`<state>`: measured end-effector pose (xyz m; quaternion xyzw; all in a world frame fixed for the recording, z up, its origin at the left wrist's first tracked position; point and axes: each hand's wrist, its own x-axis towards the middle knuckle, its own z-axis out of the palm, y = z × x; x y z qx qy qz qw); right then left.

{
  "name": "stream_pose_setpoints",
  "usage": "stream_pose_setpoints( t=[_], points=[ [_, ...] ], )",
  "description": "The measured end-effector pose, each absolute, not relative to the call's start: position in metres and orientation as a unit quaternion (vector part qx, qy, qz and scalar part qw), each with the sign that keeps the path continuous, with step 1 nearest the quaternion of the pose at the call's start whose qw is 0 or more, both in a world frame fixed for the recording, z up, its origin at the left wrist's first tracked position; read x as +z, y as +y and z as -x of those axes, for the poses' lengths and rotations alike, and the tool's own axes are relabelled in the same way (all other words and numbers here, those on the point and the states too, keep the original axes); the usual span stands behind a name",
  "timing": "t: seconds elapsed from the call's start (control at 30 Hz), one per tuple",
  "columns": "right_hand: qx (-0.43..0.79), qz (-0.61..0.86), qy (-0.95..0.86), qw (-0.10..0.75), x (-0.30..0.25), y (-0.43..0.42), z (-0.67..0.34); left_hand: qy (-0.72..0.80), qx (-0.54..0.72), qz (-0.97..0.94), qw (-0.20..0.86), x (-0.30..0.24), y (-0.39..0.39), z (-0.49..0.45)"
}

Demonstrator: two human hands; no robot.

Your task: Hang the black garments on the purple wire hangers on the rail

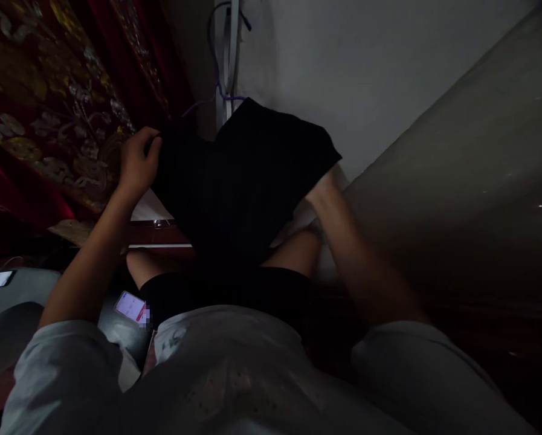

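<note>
right hand [324,192] under black cloth [243,181], phone [132,306] blurred

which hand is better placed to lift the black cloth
Left, likely: the left hand grips the black cloth at its top corner, while the right hand sits lower at the side edge, half hidden.

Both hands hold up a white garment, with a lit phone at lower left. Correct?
No: the head view shows the garment is black. Both the left hand and right hand do hold it, and the lit phone lies lower left.
</note>
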<state>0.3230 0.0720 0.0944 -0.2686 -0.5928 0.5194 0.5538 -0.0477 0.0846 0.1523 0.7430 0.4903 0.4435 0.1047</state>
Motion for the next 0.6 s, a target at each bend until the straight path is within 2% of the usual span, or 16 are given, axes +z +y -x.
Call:
stream_pose_setpoints(
  t=[0.1,0.23,0.33,0.6],
  points=[
    [0.522,0.271,-0.509,0.628,0.101,0.074,-0.340,0.485,0.472,-0.732,0.083,0.155,0.079,0.043],
    [0.479,0.224,-0.492,0.691,0.144,0.055,-0.341,0.497,0.472,-0.728,0.013,0.160,0.077,0.027],
    [0.434,0.164,-0.486,0.740,0.175,0.043,-0.327,0.499,0.467,-0.730,0.012,0.164,0.081,0.015],
    [0.254,0.376,-0.526,0.719,0.201,0.038,-0.310,0.532,0.397,-0.747,0.025,0.183,0.106,-0.010]
  ],
)
